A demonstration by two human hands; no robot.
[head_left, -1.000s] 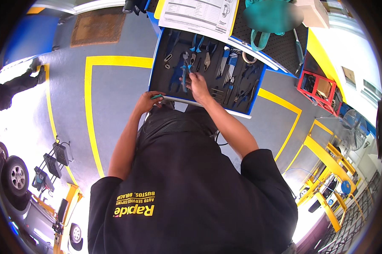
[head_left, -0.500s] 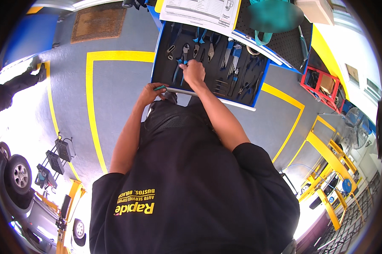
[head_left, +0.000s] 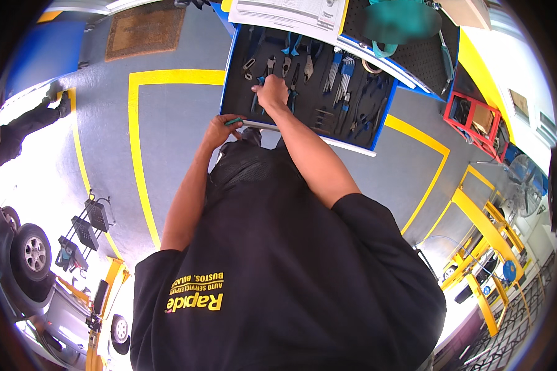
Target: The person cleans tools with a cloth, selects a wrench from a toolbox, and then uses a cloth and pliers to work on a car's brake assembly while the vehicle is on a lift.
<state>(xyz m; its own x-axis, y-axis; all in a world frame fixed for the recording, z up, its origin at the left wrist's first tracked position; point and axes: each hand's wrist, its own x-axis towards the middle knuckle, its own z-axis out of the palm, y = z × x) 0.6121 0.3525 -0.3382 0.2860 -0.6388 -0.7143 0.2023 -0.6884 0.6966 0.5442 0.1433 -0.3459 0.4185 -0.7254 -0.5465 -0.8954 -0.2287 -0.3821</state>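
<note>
In the open tool drawer (head_left: 229, 99), pliers with a grey head (head_left: 271, 64) and blue handles lie among other hand tools. My right hand (head_left: 273, 93) is over these handles with its fingers curled around them; the palm hides part of the grip. At the drawer's front left corner is my left hand (head_left: 219, 131), its fingers closed on a small teal object (head_left: 233, 122) whose kind I cannot make out. More pliers (head_left: 308, 68), an adjustable wrench (head_left: 248, 65) and blue-held hex key sets (head_left: 345, 73) lie farther along the dark foam.
Printed sheets (head_left: 291, 15) lie on top behind the drawer. To the right are a black perforated panel (head_left: 423, 62) with a teal item on it and a red rack (head_left: 473, 120). Another person's legs (head_left: 31, 127) show at the left. A car wheel (head_left: 32, 253) stands at the lower left.
My right hand has shifted slightly left over the pliers. My left hand stays by the drawer corner with the teal object. The whole view has moved a little.
</note>
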